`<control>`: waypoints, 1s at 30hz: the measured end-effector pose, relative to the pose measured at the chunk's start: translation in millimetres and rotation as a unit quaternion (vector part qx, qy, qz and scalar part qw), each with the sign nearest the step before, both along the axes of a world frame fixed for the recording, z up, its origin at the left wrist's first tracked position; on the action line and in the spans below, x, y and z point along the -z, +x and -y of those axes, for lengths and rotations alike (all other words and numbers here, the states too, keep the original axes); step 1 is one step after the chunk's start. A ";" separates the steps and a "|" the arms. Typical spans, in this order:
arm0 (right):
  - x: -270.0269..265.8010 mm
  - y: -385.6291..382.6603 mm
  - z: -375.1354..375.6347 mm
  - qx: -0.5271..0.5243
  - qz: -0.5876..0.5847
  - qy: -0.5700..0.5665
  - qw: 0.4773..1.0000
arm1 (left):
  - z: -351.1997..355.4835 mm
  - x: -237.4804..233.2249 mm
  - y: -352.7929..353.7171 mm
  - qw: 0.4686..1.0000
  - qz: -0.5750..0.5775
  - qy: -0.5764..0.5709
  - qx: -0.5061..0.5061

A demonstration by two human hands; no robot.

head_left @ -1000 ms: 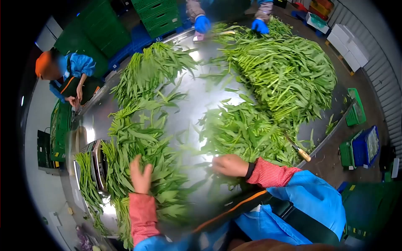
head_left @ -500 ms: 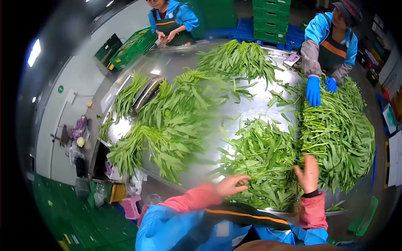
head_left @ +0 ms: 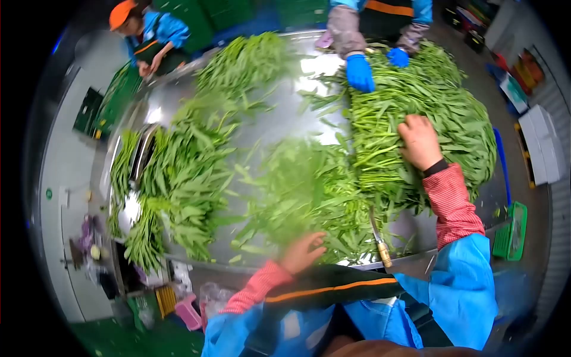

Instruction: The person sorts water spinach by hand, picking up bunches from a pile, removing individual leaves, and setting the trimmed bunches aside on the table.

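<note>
The left hand, blurred, looks half-open beside the loose greens on the metal surface. Farther off, the right hand rests, fingers curled, on the large pile of stems; whether it grips any, I cannot tell.

Overhead-style glare whitens the steel table, the left hand blurs, and dark, fisheye-curved edges surround everything.

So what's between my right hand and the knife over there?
In the head view, stems and leaves of the big heap of greens lie between your right hand and the knife.
</note>
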State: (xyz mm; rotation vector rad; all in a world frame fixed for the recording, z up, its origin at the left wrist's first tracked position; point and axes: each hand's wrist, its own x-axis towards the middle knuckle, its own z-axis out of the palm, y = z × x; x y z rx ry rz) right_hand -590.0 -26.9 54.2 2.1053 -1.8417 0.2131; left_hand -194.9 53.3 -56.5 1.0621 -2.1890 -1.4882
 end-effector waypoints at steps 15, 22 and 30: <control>-13.0 -31.2 38.2 -0.041 0.002 0.016 0.999 | 4.4 9.6 -32.1 0.999 0.014 0.018 -0.034; -16.5 -43.9 86.0 -0.034 0.039 0.046 0.998 | 11.0 18.7 -27.5 0.997 -0.001 0.029 -0.066; 9.6 -32.2 94.7 -0.023 0.017 0.138 0.990 | 20.2 14.3 -32.0 0.997 -0.001 0.039 -0.071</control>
